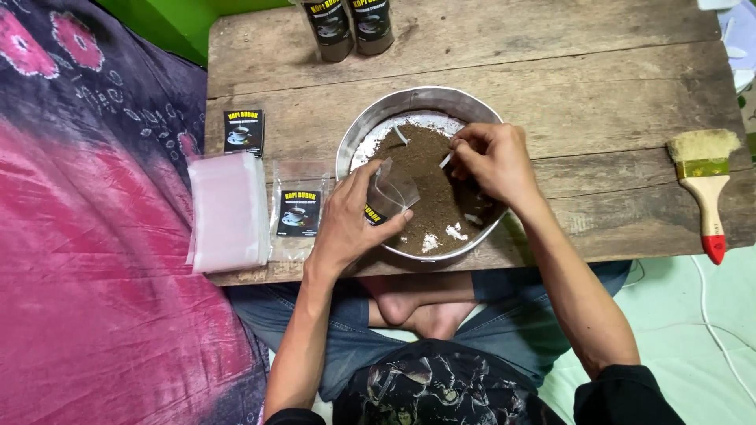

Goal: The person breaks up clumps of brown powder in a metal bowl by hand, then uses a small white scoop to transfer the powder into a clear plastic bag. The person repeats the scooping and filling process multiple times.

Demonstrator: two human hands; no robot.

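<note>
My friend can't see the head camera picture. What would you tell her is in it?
A person's left hand holds a small clear pouch open over a metal bowl of brown powder, while the right hand holds a small white scoop. Nearby lie empty pouches and a paintbrush.

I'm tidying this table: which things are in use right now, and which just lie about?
In use:
left hand holding small clear plastic pouch
right hand with small white scoop
round metal pan of brown powder

Lying about:
wooden-handled paintbrush
stack of clear bags
two dark bottles
</note>
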